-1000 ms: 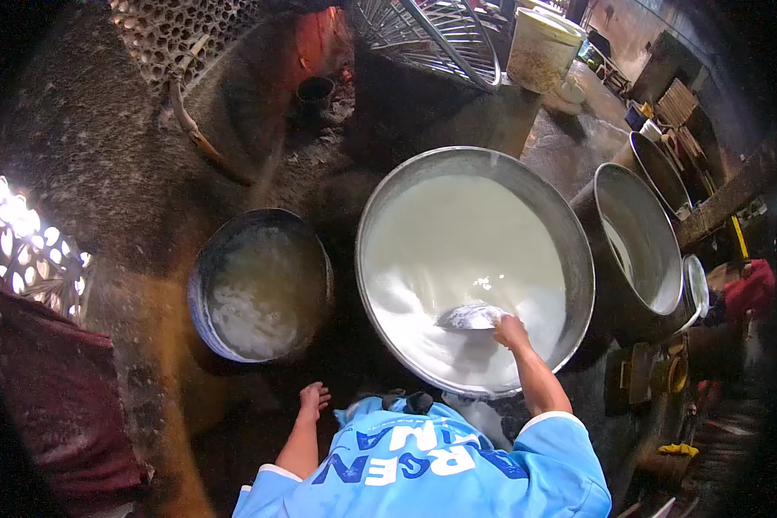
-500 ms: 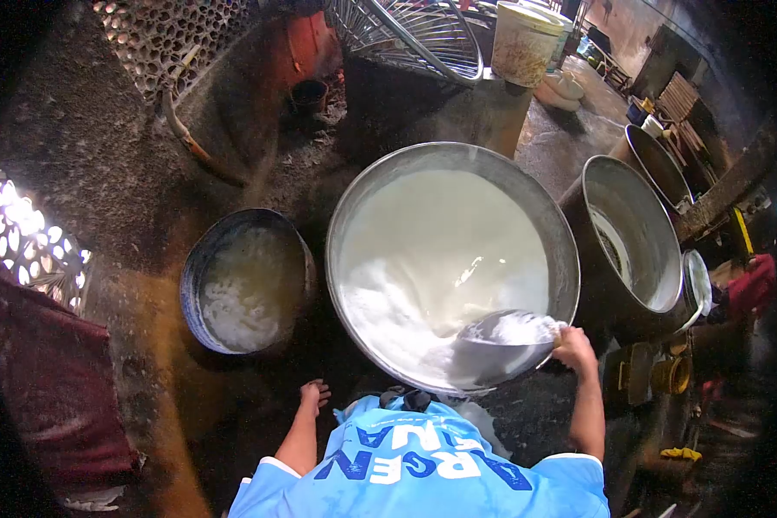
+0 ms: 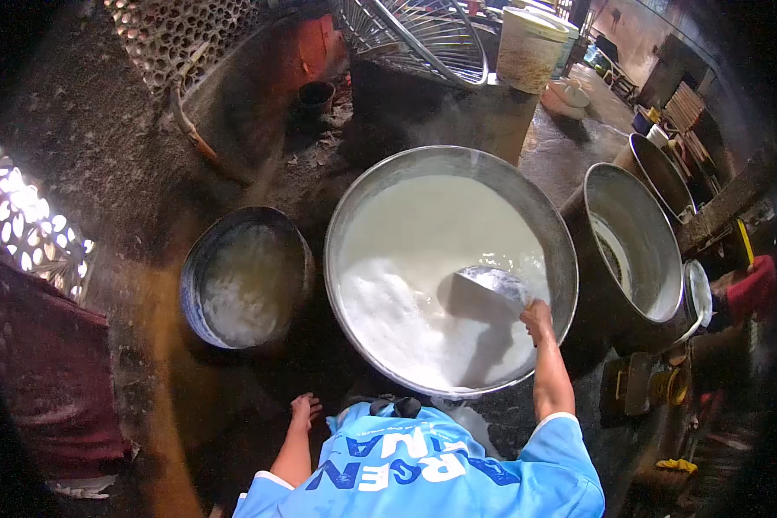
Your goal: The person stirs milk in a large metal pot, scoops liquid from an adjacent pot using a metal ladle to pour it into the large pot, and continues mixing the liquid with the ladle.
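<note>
A wide metal pot [image 3: 440, 158] holds pale, milky liquid with white foam along its near left part. Closed around the handle of a wide, shallow scoop [image 3: 496, 281] is my right hand [image 3: 539, 322], over the pot's right half. The scoop is foam-streaked, and its dark shadow falls on the liquid. My left hand [image 3: 305, 409] hangs beside my body with fingers apart and nothing in it, below and left of the pot. Further left stands a smaller round vessel [image 3: 192, 293] with cloudy liquid and some foam.
Two deep metal pots [image 3: 634, 250] [image 3: 660, 177] stand at the right. A stained white bucket [image 3: 527, 52] and a metal wire frame [image 3: 419, 39] are at the top. Dark red cloth [image 3: 52, 371] hangs at the left, and a yellow object [image 3: 676, 466] lies lower right.
From half a second ago, my right hand and the scoop have moved left and up, away from the pot's right rim. My left hand has dropped slightly.
</note>
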The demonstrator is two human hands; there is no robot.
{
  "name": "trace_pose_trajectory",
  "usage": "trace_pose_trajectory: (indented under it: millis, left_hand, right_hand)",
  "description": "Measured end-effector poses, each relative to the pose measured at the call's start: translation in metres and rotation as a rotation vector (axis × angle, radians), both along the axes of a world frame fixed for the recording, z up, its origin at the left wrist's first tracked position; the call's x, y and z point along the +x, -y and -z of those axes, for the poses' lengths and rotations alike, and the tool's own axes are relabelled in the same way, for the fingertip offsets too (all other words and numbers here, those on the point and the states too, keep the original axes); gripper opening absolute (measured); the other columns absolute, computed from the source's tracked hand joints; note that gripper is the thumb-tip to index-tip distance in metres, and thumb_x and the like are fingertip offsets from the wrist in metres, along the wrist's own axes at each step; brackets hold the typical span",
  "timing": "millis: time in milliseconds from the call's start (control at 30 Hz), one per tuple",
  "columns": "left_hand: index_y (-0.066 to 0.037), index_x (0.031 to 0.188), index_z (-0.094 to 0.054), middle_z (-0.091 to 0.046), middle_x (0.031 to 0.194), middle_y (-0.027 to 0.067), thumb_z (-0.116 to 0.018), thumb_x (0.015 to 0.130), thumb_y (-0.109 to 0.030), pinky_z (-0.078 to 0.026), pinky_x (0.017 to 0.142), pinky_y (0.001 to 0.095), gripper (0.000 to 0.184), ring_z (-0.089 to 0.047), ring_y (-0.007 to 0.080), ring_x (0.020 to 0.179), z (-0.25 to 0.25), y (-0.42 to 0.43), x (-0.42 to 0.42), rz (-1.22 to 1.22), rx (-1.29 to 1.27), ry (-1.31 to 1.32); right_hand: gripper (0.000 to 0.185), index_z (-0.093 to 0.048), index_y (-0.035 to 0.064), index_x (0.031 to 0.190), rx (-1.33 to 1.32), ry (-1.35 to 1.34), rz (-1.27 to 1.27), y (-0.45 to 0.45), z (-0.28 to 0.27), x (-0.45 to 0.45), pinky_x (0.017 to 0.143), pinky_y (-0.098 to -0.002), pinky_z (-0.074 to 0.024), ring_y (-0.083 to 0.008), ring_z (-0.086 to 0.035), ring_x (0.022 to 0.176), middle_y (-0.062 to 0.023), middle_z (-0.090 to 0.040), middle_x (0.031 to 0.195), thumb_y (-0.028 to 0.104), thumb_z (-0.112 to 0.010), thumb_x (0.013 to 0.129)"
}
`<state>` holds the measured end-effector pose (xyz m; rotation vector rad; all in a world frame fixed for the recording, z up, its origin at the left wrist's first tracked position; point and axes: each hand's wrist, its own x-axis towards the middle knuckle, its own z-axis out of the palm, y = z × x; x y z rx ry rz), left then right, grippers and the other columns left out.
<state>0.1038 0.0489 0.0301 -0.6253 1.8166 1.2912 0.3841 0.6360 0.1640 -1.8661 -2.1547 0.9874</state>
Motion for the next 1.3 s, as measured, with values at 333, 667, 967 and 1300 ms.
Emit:
trace_pose_trajectory:
  millis: [333,667,967,1300]
  left_hand:
    - [-0.010,0.113,-0.055,-0.062,0.101,0.0101,-0.049,0.086,-0.025,-0.046,0.067,0.0385,0.031,-0.061,0.0215,0.077,0.004,0.011,-0.043,0.076,0.015,0.011]
    - [-0.012,0.112,-0.055,-0.064,0.097,0.0070,-0.046,0.087,-0.024,-0.047,0.061,0.0331,0.028,-0.062,0.0171,0.073,0.002,-0.023,-0.114,0.249,0.042,0.040]
    - [-0.013,0.112,-0.055,-0.064,0.098,0.0075,-0.043,0.089,-0.023,-0.047,0.059,0.0321,0.028,-0.062,0.0168,0.071,0.011,-0.015,-0.131,0.276,0.070,0.061]
    - [-0.012,0.111,-0.055,-0.063,0.086,0.0047,-0.044,0.088,-0.023,-0.044,0.052,0.0318,0.028,-0.060,0.0154,0.063,0.021,0.074,-0.086,0.212,-0.033,0.065]
  right_hand:
    - [0.012,-0.057,-0.0038,0.063,-0.162,0.052,-0.130,0.094,0.064,-0.038,0.039,-0.0350,-0.0477,-0.0220,-0.058,0.044,-0.0141,-0.058,0.054,0.009,-0.056,0.062]
    - [0.014,-0.060,-0.0020,0.063,-0.296,0.102,-0.130,0.210,0.004,-0.093,0.047,-0.0375,-0.0521,-0.0272,-0.062,0.051,-0.0187,-0.062,0.062,0.012,-0.057,0.061]
    - [0.014,-0.054,0.0005,0.071,-0.431,-0.134,-0.031,0.275,-0.045,-0.083,0.038,-0.0301,-0.0413,-0.0156,-0.051,0.042,-0.0059,-0.053,0.053,0.004,-0.062,0.060]
    - [0.017,-0.052,0.0028,0.075,-0.592,-0.493,-0.005,0.313,-0.112,-0.051,0.036,-0.0283,-0.0384,-0.0127,-0.049,0.041,-0.0038,-0.052,0.055,0.002,-0.064,0.064]
